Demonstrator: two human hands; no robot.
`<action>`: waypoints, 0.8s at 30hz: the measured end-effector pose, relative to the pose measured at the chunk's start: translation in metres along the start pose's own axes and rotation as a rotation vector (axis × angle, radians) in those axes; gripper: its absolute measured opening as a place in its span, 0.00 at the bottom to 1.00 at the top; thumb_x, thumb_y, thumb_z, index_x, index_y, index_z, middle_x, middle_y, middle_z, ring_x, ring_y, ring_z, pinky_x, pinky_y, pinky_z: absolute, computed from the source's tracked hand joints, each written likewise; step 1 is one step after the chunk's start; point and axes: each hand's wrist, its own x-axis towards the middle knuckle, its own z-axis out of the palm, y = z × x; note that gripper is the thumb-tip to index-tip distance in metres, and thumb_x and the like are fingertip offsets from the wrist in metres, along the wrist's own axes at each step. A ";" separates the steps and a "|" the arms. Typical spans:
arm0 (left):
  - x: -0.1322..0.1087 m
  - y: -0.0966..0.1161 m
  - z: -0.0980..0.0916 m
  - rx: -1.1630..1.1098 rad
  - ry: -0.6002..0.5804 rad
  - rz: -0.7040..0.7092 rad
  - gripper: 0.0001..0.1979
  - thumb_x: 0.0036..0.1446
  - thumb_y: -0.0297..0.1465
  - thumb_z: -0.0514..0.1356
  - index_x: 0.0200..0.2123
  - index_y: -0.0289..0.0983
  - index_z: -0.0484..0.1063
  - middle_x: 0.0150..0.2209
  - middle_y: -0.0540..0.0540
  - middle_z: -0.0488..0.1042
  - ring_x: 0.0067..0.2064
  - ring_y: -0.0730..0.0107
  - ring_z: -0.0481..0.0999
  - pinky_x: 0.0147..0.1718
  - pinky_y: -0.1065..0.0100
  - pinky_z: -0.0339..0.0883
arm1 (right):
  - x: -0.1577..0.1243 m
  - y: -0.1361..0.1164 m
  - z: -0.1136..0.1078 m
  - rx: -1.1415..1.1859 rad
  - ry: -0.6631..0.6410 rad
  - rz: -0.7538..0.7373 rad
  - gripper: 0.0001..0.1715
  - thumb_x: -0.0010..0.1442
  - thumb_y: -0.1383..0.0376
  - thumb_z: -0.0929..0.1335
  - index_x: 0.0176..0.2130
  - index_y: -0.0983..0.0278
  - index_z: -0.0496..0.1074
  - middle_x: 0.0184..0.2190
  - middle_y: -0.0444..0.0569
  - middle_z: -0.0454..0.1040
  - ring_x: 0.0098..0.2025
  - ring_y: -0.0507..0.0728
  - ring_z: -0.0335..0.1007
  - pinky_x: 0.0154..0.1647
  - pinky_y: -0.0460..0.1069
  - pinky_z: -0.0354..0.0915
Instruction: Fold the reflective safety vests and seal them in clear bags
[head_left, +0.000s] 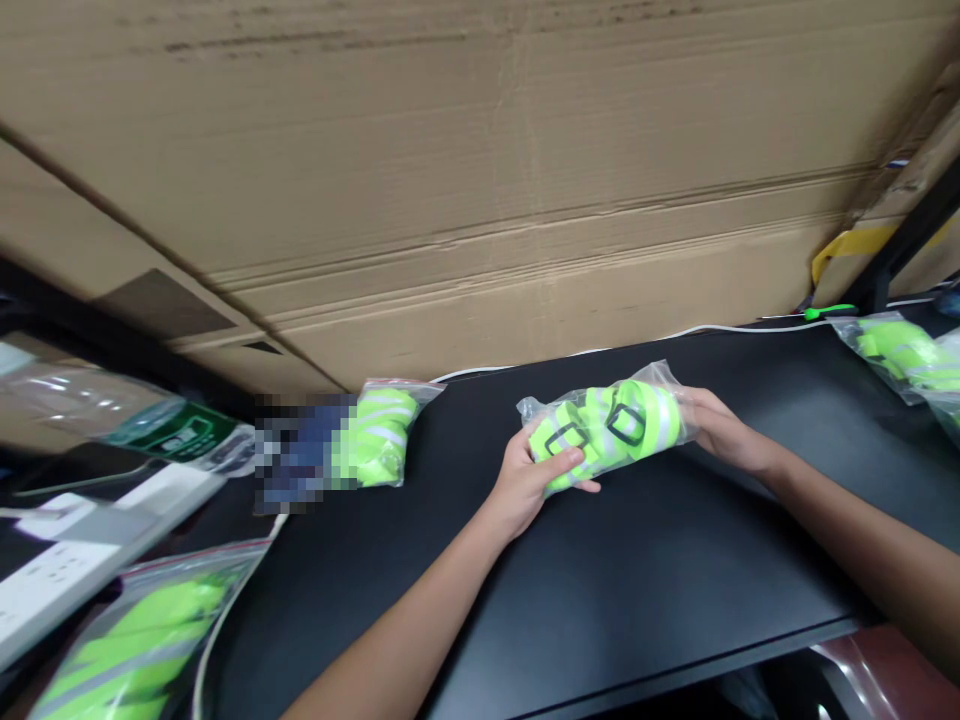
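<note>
A clear plastic bag holding a rolled neon-green reflective strap with black buckles lies low over the black table. My left hand grips its left end, thumb across the front. My right hand holds its right end, with the fingers mostly hidden behind the bag.
A second bagged green strap lies to the left beside a blurred patch. A third bag sits at the near left by a white power strip. More bagged straps lie at the far right. Large cardboard sheets stand behind the table.
</note>
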 end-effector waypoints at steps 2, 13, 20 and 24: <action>0.000 0.000 0.000 0.015 -0.022 0.004 0.27 0.43 0.29 0.77 0.48 0.32 0.75 0.38 0.42 0.80 0.37 0.54 0.83 0.26 0.58 0.84 | -0.003 0.002 0.000 0.067 -0.052 0.035 0.27 0.62 0.49 0.69 0.55 0.61 0.76 0.49 0.54 0.80 0.52 0.64 0.76 0.56 0.58 0.70; -0.005 -0.001 0.004 0.195 -0.157 -0.029 0.29 0.45 0.30 0.76 0.49 0.33 0.71 0.36 0.45 0.79 0.31 0.60 0.82 0.22 0.62 0.83 | -0.002 -0.016 0.004 -0.278 -0.169 0.084 0.33 0.53 0.56 0.78 0.55 0.65 0.74 0.43 0.52 0.78 0.41 0.57 0.75 0.41 0.50 0.74; -0.009 -0.003 0.012 0.280 -0.087 -0.036 0.26 0.45 0.32 0.75 0.47 0.35 0.72 0.35 0.47 0.78 0.27 0.63 0.81 0.18 0.65 0.80 | 0.003 -0.003 0.017 -0.273 -0.134 0.070 0.36 0.49 0.59 0.80 0.55 0.63 0.76 0.39 0.49 0.79 0.36 0.56 0.75 0.37 0.50 0.74; -0.008 -0.002 0.017 0.340 -0.009 -0.043 0.28 0.42 0.35 0.77 0.45 0.35 0.74 0.32 0.46 0.79 0.24 0.62 0.80 0.13 0.67 0.76 | 0.006 0.005 0.020 -0.268 -0.042 0.062 0.39 0.46 0.60 0.81 0.56 0.63 0.75 0.37 0.48 0.80 0.37 0.57 0.77 0.38 0.51 0.74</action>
